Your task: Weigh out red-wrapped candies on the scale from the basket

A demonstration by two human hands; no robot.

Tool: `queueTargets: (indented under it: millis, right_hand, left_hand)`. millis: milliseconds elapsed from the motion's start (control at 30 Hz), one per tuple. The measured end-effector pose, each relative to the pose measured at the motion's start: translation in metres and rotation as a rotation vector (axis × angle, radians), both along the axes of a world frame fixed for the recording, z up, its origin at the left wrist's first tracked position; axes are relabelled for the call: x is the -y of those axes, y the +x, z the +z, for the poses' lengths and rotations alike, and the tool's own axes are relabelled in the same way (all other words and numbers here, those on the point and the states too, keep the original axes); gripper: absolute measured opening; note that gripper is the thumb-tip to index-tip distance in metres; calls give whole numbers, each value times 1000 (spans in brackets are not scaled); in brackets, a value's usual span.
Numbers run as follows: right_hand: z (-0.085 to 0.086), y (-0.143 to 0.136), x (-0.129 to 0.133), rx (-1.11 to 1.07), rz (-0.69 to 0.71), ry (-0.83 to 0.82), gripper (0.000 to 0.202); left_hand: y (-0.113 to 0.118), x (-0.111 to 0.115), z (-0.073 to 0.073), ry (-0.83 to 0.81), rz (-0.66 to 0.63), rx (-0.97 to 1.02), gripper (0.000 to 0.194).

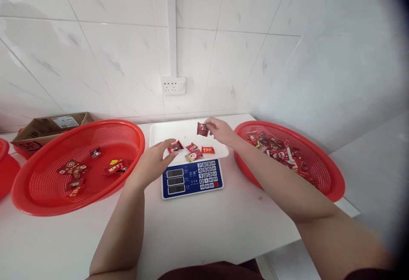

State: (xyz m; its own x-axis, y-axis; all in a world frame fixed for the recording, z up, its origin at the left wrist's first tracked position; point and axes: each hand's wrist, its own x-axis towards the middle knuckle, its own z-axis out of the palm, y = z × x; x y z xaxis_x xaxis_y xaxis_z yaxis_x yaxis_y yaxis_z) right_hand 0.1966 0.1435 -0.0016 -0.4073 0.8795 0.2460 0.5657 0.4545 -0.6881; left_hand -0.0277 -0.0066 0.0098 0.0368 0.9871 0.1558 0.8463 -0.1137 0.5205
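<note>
My right hand pinches a dark red candy packet by its edge, just above the back of the white weighing tray. At the tray's left side my left hand has thumb and forefinger apart, around a dark red wrapped candy; I cannot tell how firmly they touch it. Several more packets lie on the tray, among them an orange-red packet and a yellowish packet. Below the tray is the blue keypad panel of the digital scale, its top display reading about 0.080.
A red basket with a few packets stands left; another red basket, holding many packets, stands right under my forearm. Behind the left one is a cardboard box. A tiled wall with a socket closes off the white table.
</note>
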Motion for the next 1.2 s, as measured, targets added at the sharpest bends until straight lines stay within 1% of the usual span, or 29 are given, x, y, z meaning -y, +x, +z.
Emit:
queueTargets:
  millis: [67,133,200,300,400,467,533,633,700,800,867,933,967,1033,1067,1100,1133,1200]
  right_hand:
    - [8,19,8,-77,29,-175,19]
    - [10,35,16,-40,81,-310,14]
    - [7,44,22,61,95,-351,17]
    - [-4,40,25,238,76,-250,22]
    - [-13,28,25,417,65,-158,16]
    - [-16,22,24,511,44,-114,11]
    - [-17,19,24,559,39,-77,13]
    - [-16,20,24,530,44,-73,14]
    - [-12,22,25,476,21,-71,13]
    - [3,33,31,350,-3,-70,12]
    - [19,51,36,226,-24,-81,13]
    - [37,81,38,125,-60,-107,17]
    - [45,99,38,96,-73,-123,22]
    - [54,139,34,173,-42,-203,29]
    - [54,159,30,242,-27,-219,30]
    - [51,177,26,322,-27,-227,32]
    - [44,193,23,406,-74,-211,33]
    - [23,217,16,611,-203,-201,33]
  left_hand:
    - [-1,-1,0,1,9,-14,47]
    - [-1,-2,0,4,9,-28,48]
    - [-1,-4,-1,9,10,-40,49]
    - [0,-5,-2,5,3,-53,50]
    - [1,-5,-2,6,-4,-62,50]
    - [1,-5,-2,10,7,-74,50]
    - [0,-5,-2,-1,30,-91,51]
    - [-3,-9,-3,-43,53,-114,54]
    - [-3,-12,-3,-72,53,-124,56]
    - [-3,-13,-3,-99,62,-122,57]
    - [-3,-12,-2,-104,69,-117,55]
    - [-3,-11,-1,-102,87,-120,54]
    - [-4,-10,0,-105,99,-124,55]
    - [-4,-11,2,-122,115,-130,58]
    - [-4,-12,2,-136,115,-132,59]
    - [-4,-12,2,-151,112,-136,60]
    - [-4,-13,3,-164,109,-142,61]
    - [-2,-15,2,-180,109,-154,61]
